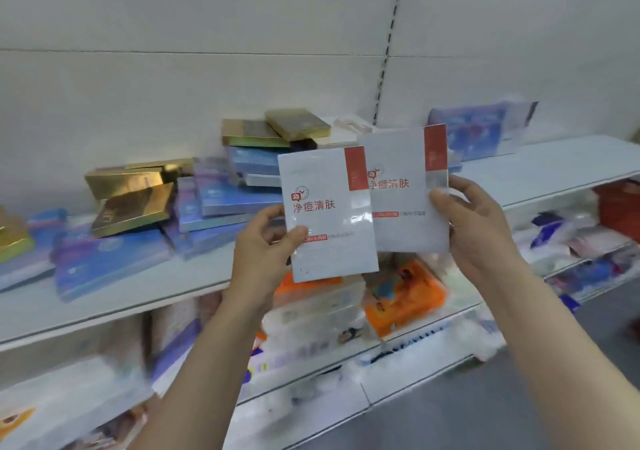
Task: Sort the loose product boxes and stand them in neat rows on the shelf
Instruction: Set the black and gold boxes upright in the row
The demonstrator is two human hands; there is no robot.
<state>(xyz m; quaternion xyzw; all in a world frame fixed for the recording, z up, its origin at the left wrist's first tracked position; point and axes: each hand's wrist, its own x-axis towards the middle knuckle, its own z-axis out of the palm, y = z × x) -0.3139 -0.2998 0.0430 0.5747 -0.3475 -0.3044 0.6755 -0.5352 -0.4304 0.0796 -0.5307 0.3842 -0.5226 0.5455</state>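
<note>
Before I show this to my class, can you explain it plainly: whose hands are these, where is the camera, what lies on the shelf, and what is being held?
There is no machine here. A person wears a wide-angle camera on the head, so you look forward and down along their bare arms. The left hand grips one white box with red print. The right hand grips a matching white box, partly behind the first. Both boxes are held upright in front of the top shelf. On that shelf, gold boxes and blue boxes lie in loose, untidy piles, not in rows. Another blue box leans against the back wall. The lower shelves hold blurred packets.
</note>
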